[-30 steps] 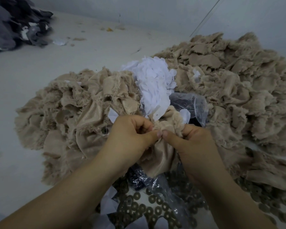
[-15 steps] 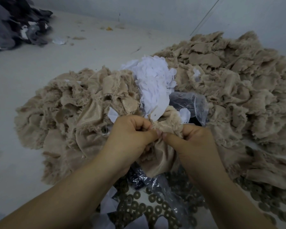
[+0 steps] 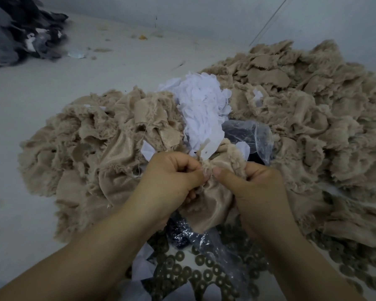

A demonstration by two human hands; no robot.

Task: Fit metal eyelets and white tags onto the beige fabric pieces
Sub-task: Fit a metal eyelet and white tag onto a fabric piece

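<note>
Both my left hand (image 3: 172, 177) and right hand (image 3: 254, 187) pinch one beige fabric piece (image 3: 215, 196) at centre, white tag (image 3: 211, 148) poking up; fitting underway, I judge pressing the eyelet home comes next

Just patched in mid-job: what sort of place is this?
Likely a garment or trim piecework spot, worked on a plain pale surface: heaps of beige fabric pieces, a pile of white tags and loose metal eyelets scattered near the hands.
</note>
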